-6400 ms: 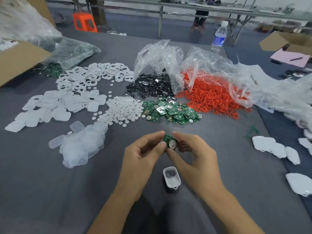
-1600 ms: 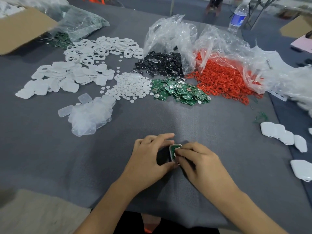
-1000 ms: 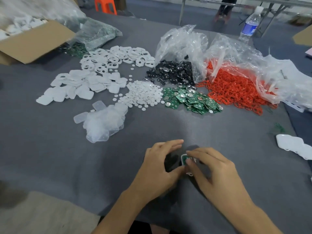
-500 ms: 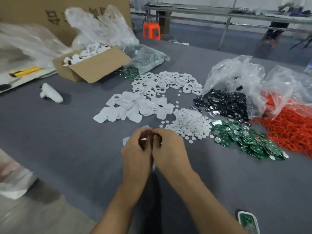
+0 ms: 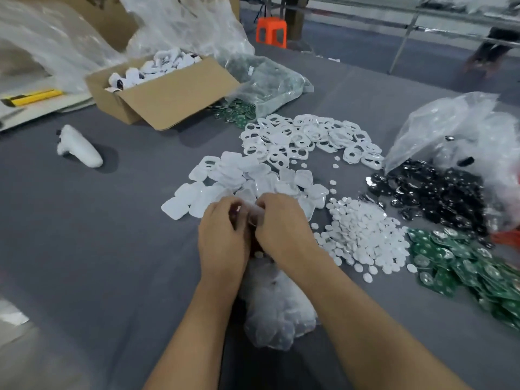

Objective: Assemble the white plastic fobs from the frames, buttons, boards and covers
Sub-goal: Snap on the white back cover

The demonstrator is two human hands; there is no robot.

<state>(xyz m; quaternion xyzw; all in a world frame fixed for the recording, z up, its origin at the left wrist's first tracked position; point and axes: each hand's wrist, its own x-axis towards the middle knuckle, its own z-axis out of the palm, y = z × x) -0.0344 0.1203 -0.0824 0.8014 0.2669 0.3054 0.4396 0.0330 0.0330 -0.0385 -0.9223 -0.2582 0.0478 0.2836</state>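
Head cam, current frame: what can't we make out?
All head view.
- Pale piece: pinched between left hand and right hand, mostly covered by them; which part, unclear.
- Red rings: cut off by right edge, veiled by clear bag.
- Cardboard box contents: white, blurred, too small to identify.

Pale piece (image 5: 254, 213) pinched between left hand (image 5: 222, 237) and right hand (image 5: 281, 226): motion-blurred, type not resolvable. Both grips mostly hidden behind knuckles. Clear bag (image 5: 278, 313) partly covered by forearms. Green boards (image 5: 464, 266) cut by right edge; red heap (image 5: 505, 237) only blurred sliver there. Yellow tool (image 5: 33, 95) cut at left edge. Box (image 5: 174, 94) contents too blurred to identify. Black parts (image 5: 439, 192) partly under plastic sheet (image 5: 450, 128).
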